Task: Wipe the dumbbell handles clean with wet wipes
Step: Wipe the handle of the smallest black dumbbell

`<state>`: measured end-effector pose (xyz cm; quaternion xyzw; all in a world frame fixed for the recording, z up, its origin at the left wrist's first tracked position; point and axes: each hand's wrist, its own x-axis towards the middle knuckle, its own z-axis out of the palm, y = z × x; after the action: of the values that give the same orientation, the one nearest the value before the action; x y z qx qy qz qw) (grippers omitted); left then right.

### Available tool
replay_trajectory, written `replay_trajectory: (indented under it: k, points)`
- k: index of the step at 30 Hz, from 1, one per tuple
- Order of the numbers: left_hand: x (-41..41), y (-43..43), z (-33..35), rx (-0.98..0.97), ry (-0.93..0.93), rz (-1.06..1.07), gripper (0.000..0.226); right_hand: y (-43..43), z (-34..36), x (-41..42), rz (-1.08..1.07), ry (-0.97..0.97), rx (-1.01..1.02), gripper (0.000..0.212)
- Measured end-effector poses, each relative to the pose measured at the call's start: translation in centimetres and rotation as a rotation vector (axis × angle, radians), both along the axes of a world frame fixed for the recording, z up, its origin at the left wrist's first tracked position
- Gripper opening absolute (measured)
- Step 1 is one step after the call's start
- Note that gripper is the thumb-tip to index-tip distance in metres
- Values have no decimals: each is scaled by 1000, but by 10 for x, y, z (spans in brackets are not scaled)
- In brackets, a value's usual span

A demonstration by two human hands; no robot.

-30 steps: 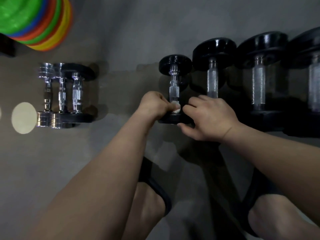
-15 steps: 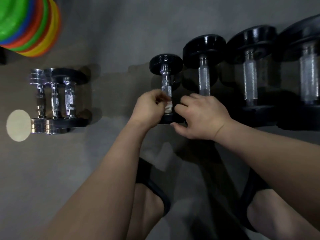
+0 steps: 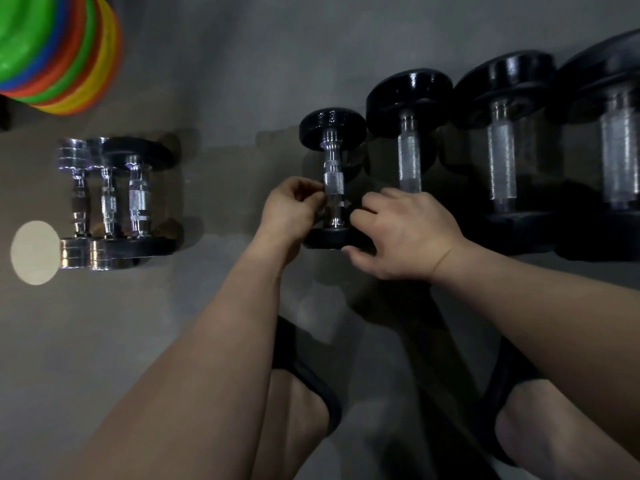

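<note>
The small dumbbell [image 3: 332, 128] lies on the grey floor [image 3: 225, 81], at the left end of a row of bigger dumbbells [image 3: 410, 161]. Its chrome handle [image 3: 333, 183] seems to be in the wiping step. The next move probably needs rubbing around the handle's lower part. The left hand [image 3: 289, 211] is curled against the handle's left side; I cannot tell if it pinches a wet wipe. The right hand [image 3: 403, 233] grips the near head, thumb underneath, to steady it.

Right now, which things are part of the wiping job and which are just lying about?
In the job: small black dumbbell, right hand gripping its near weight, left hand curled at its handle (wipe not visible), three bigger black dumbbells, left-side dumbbells.
Lying about: coloured cone stack, pale round disc.
</note>
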<state>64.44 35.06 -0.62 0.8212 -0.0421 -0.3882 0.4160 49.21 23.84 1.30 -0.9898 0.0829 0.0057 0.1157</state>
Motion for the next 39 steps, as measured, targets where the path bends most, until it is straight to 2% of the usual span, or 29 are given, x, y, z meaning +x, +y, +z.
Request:
replay_trajectory:
  k: [5,11,17,21,24,29,33,34,39]
  points:
    - [8,1,2,-5,72,-83,24,1,-1,0,-3,-5,12,42]
    - [-2,6,-2,-173,163,251,22,1,-3,0,-10,-14,21,42]
    - [-11,-8,-1,-5,-23,159,18,1,-3,0,-12,-16,13,43]
    - [-3,-35,-3,57,-182,205,20,2,-2,1,-9,-18,17,42]
    - [7,-58,-6,31,-242,260,21,1,-2,1,-14,-27,23,42]
    - [7,-68,-15,-45,-183,450,22,1,-3,0,-16,-42,41,41]
    - [10,-60,-21,-119,155,490,24,1,-4,0,-14,-47,41,40]
    - [12,-60,-21,-132,183,463,24,1,-4,0,-16,-52,47,40]
    - [4,-52,-21,-113,23,346,16,0,-5,0,-9,-66,56,39]
